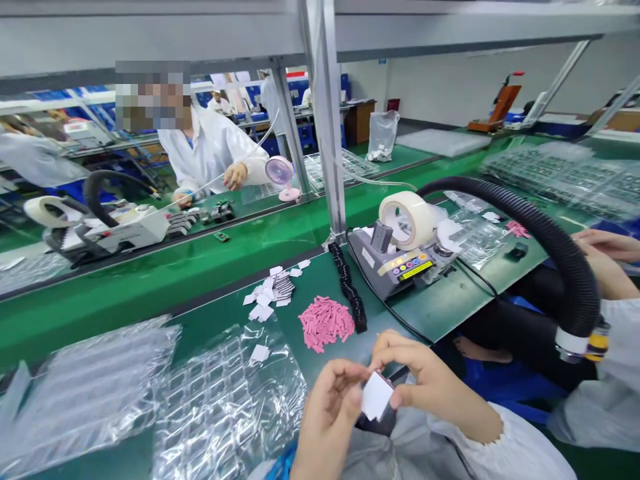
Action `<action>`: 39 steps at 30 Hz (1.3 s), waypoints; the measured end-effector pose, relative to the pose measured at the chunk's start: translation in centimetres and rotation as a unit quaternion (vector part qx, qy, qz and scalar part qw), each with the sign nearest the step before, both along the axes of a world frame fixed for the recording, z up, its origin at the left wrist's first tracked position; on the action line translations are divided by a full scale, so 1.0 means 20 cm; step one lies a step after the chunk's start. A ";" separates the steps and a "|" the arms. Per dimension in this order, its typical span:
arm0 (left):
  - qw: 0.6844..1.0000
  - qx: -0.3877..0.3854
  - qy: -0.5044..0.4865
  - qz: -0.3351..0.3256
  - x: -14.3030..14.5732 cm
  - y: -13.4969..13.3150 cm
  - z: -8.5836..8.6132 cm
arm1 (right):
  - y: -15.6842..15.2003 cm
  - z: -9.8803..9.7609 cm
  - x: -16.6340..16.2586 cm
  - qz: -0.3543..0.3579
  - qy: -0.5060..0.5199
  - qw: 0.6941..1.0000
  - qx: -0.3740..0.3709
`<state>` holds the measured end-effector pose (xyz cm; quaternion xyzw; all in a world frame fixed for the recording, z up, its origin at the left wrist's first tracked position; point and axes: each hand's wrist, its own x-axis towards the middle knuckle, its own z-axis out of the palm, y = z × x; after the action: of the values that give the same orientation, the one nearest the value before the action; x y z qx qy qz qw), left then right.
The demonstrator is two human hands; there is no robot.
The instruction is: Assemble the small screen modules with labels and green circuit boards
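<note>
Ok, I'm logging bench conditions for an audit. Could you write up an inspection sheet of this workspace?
Surface: green worktop, glossy under the lights.
Work items: white card piece in hand, dark object beneath it, details hidden; loose white pieces scattered; pink strips heaped.
Clutter: clear compartment tray; black segmented strip beside the tape dispenser.
Hands: left hand and right hand both pinch the white card piece.
Cables: black cable crosses the worktop; ribbed black hose arches at right.
Surroundings: co-worker in a white coat opposite; small pink fan nearby.
</note>
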<state>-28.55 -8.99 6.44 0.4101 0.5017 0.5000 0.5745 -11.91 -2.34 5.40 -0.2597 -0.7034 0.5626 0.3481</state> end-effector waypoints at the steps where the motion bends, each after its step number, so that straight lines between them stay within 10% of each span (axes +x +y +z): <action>1: 0.994 0.052 0.092 -0.008 0.00 0.01 0.00 | 0.00 0.00 0.02 -0.015 -0.018 1.000 0.008; 7: 0.951 0.117 0.286 -0.033 0.03 0.05 -0.05 | -0.02 -0.06 0.06 -0.136 0.032 0.984 -0.113; 15: 0.981 -0.142 -0.130 -0.029 0.06 0.09 -0.10 | 0.37 -0.36 0.26 -0.414 0.129 0.851 -0.297; 20: 0.938 -0.221 -0.266 -0.011 0.06 0.07 -0.03 | 0.48 -0.26 0.25 -0.399 0.125 0.864 -0.280; 28: 0.892 -0.207 -0.402 -0.004 0.03 0.01 -0.02 | -0.04 0.10 0.03 -0.144 0.056 0.981 -0.122; 39: 0.902 -0.167 -0.397 0.034 -0.03 -0.05 -0.03 | -0.08 0.11 -0.16 -0.044 -0.134 0.989 0.037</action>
<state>-29.24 -9.92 5.79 0.0579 0.3217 0.5492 0.7691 -15.04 -3.93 7.57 -0.3507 -0.7518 0.4803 0.2849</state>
